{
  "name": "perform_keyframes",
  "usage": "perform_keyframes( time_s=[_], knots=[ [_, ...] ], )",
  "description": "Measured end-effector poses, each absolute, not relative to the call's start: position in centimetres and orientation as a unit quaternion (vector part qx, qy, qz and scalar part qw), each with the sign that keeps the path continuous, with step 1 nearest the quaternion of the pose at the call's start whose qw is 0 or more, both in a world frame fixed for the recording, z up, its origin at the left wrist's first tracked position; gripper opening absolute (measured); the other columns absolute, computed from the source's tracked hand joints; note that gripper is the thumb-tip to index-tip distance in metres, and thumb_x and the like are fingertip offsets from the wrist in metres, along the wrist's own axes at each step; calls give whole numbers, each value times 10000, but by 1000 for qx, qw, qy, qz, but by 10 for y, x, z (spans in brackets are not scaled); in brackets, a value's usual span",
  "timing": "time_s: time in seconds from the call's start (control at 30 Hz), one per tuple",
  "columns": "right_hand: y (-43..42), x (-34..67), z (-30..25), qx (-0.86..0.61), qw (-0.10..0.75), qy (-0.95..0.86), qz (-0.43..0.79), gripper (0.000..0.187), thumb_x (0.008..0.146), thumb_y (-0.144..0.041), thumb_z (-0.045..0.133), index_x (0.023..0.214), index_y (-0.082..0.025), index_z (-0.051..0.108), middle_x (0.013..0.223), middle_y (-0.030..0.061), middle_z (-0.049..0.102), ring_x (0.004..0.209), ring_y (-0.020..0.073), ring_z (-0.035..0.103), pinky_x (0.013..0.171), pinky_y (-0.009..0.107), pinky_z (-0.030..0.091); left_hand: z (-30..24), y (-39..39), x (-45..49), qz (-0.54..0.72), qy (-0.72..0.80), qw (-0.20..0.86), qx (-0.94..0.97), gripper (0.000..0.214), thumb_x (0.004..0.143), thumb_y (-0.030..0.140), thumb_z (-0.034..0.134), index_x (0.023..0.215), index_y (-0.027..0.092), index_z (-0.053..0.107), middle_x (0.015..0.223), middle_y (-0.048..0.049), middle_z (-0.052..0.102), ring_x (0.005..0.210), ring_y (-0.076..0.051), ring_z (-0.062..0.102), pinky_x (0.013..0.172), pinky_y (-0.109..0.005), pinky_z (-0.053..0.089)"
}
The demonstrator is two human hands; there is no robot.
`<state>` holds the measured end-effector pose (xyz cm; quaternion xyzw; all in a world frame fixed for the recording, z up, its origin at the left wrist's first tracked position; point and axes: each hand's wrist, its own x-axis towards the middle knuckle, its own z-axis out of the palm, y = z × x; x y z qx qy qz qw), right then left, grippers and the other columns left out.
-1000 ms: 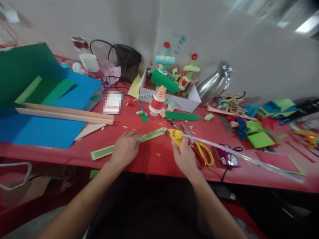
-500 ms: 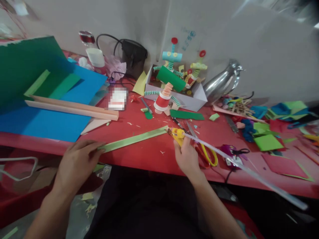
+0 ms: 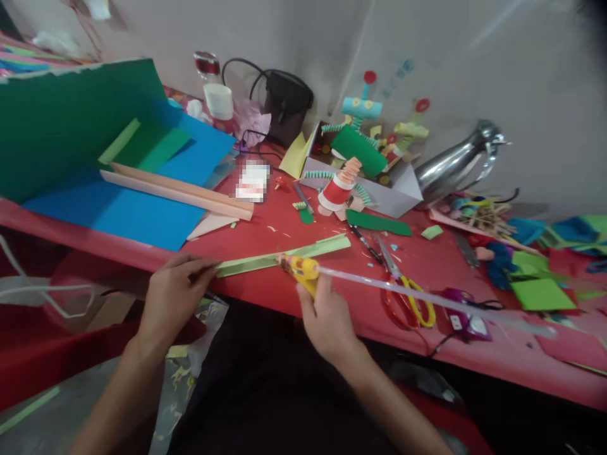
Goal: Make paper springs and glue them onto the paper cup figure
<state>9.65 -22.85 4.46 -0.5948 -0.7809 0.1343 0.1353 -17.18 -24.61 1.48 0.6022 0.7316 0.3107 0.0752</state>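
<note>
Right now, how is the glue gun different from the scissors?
The glue gun is gripped in the right hand, nozzle at the green strip; the scissors lie on the table with no hand on them. The glue gun is all yellow; the scissors have one red handle and one yellow. A long clear stick juts from the glue gun's back; the scissors' blades are shut. Both have yellow on them.

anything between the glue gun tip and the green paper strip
Nothing visible: the glue gun in the right hand has its tip at the green strip, whose left end the left hand pinches.
</note>
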Motion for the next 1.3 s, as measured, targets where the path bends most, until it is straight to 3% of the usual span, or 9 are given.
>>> perform_keyframes(
  time_s=[0.13,0.43,0.63,0.8,0.93,1.13,1.3],
  knots=[
    [-241,66,44,-528,155,-822,149,333,996,-347,355,1208,-112,460,867,125,725,768,263,703,624,298,461,14,-247,-172,314,732,101,596,324,873,393,500,957,226,765,955,-38,703,882,-196,651,790,-276,503],
    [-246,36,47,-480,132,-851,165,359,993,-368,334,1216,-128,481,832,131,720,742,276,702,635,315,476,13,-247,-175,323,717,128,605,321,864,346,499,986,225,770,934,-52,701,850,-185,645,769,-264,501],
    [-235,70,44,-568,124,-789,197,330,981,-394,346,1151,-139,469,816,131,713,694,279,695,588,304,447,12,-247,-176,324,710,110,616,301,866,312,500,950,227,776,947,-45,706,855,-181,655,786,-261,504],
    [-211,121,43,-632,205,-714,221,372,953,-421,374,1218,-162,408,893,128,704,782,286,690,634,326,470,10,-247,-176,320,716,76,616,308,877,347,494,938,231,772,957,-41,704,873,-184,660,780,-261,506],
    [-191,160,37,-666,249,-663,234,398,927,-435,405,1219,-166,390,832,90,681,676,257,655,614,342,470,10,-246,-176,308,717,50,623,295,882,352,494,941,246,763,957,-36,705,874,-187,665,766,-269,510],
    [-168,203,28,-675,314,-624,238,274,866,-422,501,1031,-214,432,753,13,614,572,193,577,587,331,458,8,-246,-179,278,723,23,632,284,886,363,501,962,250,749,982,-48,703,926,-233,670,798,-322,527],
    [-146,251,40,-633,474,-490,366,334,733,-413,635,942,-221,459,737,-43,585,447,91,481,448,233,402,15,-247,-182,261,725,-5,637,301,907,296,457,1065,271,711,1054,-50,696,939,-242,661,837,-375,534]
  ],
)
